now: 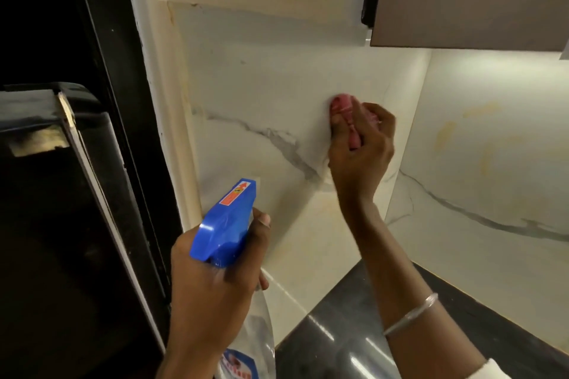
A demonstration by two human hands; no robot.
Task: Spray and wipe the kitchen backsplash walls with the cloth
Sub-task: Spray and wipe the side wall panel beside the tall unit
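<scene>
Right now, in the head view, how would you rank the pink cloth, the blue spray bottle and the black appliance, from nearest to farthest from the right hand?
1. The pink cloth: bunched in the right hand, pressed against the marble wall.
2. The blue spray bottle: lower left, gripped by the left hand.
3. The black appliance: far left, past the wall's edge.

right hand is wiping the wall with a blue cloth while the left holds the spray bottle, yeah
Not quite: the cloth is pink, not blue, as the head view shows. The right hand does press it to the wall, and the left hand holds the spray bottle.
</scene>
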